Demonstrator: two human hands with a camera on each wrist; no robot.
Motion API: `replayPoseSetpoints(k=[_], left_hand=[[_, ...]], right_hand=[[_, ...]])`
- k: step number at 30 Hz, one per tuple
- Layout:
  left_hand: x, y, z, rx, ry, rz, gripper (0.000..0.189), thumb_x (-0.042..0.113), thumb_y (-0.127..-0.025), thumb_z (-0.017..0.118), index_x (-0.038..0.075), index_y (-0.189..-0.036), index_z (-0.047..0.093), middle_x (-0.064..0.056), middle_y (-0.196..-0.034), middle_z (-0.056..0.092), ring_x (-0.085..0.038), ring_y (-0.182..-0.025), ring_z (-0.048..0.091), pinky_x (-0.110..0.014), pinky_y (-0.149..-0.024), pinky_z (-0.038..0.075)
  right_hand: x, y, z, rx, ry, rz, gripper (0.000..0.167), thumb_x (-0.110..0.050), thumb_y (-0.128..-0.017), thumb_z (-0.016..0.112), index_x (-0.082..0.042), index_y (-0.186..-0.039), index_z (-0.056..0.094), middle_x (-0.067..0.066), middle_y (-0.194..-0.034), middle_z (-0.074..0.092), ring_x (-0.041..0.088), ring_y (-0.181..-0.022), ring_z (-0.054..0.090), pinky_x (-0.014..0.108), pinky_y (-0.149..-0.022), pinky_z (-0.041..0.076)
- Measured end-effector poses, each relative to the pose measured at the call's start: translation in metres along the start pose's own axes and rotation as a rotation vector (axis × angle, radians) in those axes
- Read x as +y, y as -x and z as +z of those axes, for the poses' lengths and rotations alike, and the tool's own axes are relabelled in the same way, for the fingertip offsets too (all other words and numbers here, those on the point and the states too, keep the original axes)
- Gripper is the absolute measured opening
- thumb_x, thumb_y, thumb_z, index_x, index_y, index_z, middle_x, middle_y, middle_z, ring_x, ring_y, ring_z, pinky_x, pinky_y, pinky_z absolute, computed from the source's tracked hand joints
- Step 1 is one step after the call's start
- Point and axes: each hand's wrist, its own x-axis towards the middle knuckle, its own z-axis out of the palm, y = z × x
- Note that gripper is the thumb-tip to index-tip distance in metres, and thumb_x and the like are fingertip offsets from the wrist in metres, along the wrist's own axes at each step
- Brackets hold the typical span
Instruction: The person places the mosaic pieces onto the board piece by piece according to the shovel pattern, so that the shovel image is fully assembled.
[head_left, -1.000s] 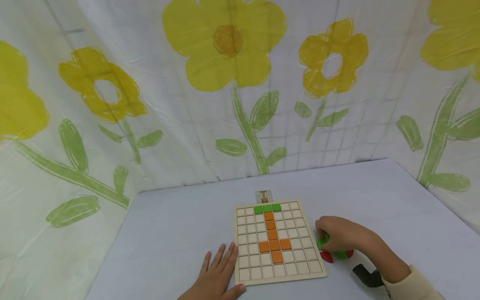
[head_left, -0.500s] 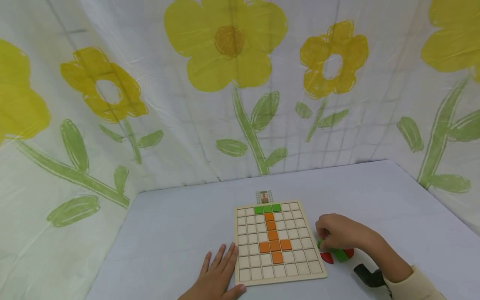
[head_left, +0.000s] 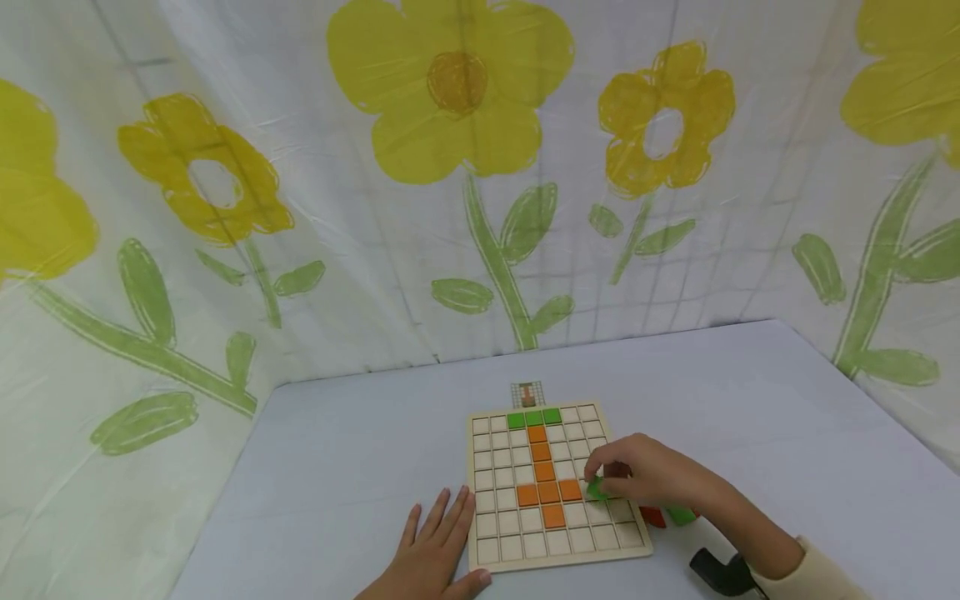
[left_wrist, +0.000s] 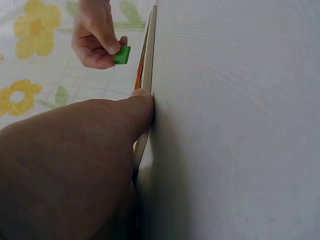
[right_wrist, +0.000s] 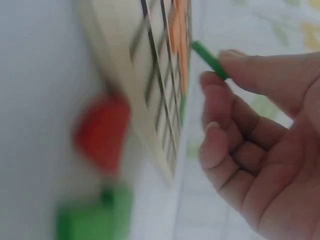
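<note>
Right hand (head_left: 647, 472) has brought another pinched green tile (left_wrist: 122, 55) seemingly just above the board (head_left: 533, 544), beside the straight-fingered left hand (head_left: 435, 543).

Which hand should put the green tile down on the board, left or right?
The right hand, I'd say. Its fingers pinch the green tile above the board. The left hand touches the board's left edge, so it seems better placed to steady it.
</note>
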Motion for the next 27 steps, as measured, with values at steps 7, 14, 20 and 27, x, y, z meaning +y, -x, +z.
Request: replayPoseSetpoints(k=[7, 14, 20, 27], left_hand=[[-0.001, 0.000, -0.001, 0.002, -0.004, -0.004, 0.092, 0.066, -0.098, 0.043, 0.002, -0.159, 0.019, -0.014, -0.165, 0.016, -0.040, -0.150, 0.010, -0.069, -0.110, 0.003], [0.001, 0.000, -0.001, -0.017, 0.015, -0.017, 0.092, 0.067, -0.098, 0.041, 0.003, -0.160, 0.018, -0.012, -0.166, 0.015, -0.038, -0.151, 0.008, -0.069, -0.110, 0.002], [-0.001, 0.000, 0.001, -0.011, 0.006, -0.005, 0.091, 0.066, -0.098, 0.042, 0.004, -0.160, 0.018, -0.012, -0.166, 0.014, -0.038, -0.151, 0.008, -0.069, -0.110, 0.002], [-0.002, 0.001, 0.001, -0.002, 0.014, 0.013, 0.090, 0.064, -0.099, 0.043, 0.002, -0.160, 0.018, -0.014, -0.166, 0.015, -0.040, -0.151, 0.009, -0.069, -0.110, 0.002]], right_hand=[[-0.012, -0.014, 0.031, 0.049, -0.088, -0.058, 0.009, -0.012, -0.093, 0.073, -0.021, -0.092, 0.076, -0.015, -0.089, 0.070, 0.003, -0.071, 0.058, 0.026, -0.064, 0.052], [-0.013, -0.019, 0.048, 0.009, 0.012, -0.032, 0.007, -0.014, -0.090, 0.077, -0.017, -0.096, 0.078, -0.016, -0.090, 0.069, -0.001, -0.077, 0.057, 0.024, -0.069, 0.052], [-0.020, -0.015, 0.051, 0.047, 0.220, -0.158, 0.009, -0.013, -0.089, 0.077, -0.021, -0.094, 0.077, -0.017, -0.096, 0.063, 0.001, -0.085, 0.056, 0.023, -0.074, 0.051], [-0.030, -0.009, 0.056, 0.020, 0.476, -0.363, 0.015, -0.014, -0.086, 0.077, -0.017, -0.101, 0.078, -0.011, -0.106, 0.065, 0.006, -0.098, 0.057, 0.022, -0.083, 0.049]])
